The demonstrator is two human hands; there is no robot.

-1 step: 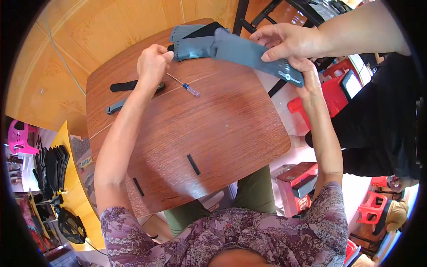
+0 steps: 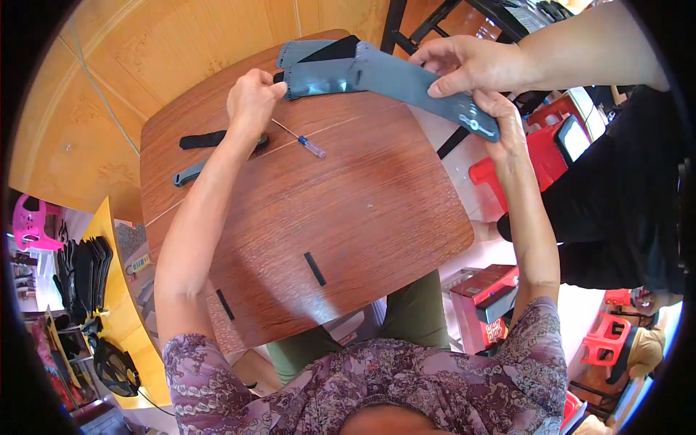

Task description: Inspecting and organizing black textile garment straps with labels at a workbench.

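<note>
A long dark grey-blue flat strip (image 2: pixel 417 81) with white printing at its near end slants over the table's far right edge. My right hand (image 2: pixel 502 123) is closed on that printed end. Another person's hand (image 2: pixel 460 69) also touches the strip from above. My left hand (image 2: pixel 252 101) is closed in a pinch beside the left end of similar grey pieces (image 2: pixel 319 76) with punched edges; what its fingers hold, if anything, is hidden. Below it lies a screwdriver (image 2: pixel 310 146) with a clear-and-blue handle.
A black strip (image 2: pixel 201 140) and a grey tool-like piece (image 2: pixel 190 172) lie left on the brown table (image 2: pixel 377 239). Two short black strips (image 2: pixel 315 268) lie nearer me. The other person stands at the right, by a red stool (image 2: pixel 533 163). A yellow panel wall (image 2: pixel 181 51) borders the far side.
The printed strip has shifted slightly right and down at its near end, and its far end now looks steadier against the grey pieces. My left hand has risen slightly.
</note>
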